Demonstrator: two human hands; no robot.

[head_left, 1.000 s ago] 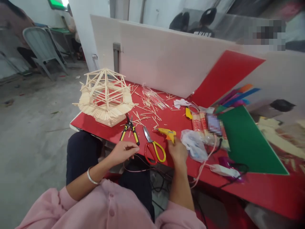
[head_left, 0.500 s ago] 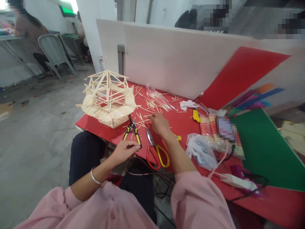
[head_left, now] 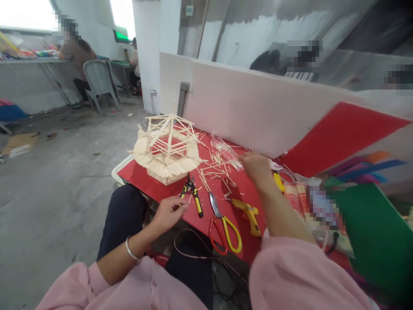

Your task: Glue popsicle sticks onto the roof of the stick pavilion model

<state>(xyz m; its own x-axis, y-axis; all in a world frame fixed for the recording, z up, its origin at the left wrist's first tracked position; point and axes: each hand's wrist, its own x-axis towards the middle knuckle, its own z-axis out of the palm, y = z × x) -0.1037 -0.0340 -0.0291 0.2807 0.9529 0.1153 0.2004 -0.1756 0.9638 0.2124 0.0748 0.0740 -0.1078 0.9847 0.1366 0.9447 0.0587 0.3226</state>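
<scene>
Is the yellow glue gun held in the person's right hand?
No, the glue gun lies on the red table beside the scissors, while the right hand is farther back, apart from it.

A single camera, worn on the head, looks forward and down over the wearer's pink shirt (head_left: 145, 290), which fills the bottom edge. The left hand (head_left: 169, 213) and right hand (head_left: 258, 168) lie near the lens, with the red table (head_left: 247, 189) spread beneath the gaze (its front edge slanting down rightward). The wide view reaches past the white board (head_left: 245, 112) and, at left, across the floor (head_left: 77, 185) to a distant chair (head_left: 100, 77).
</scene>
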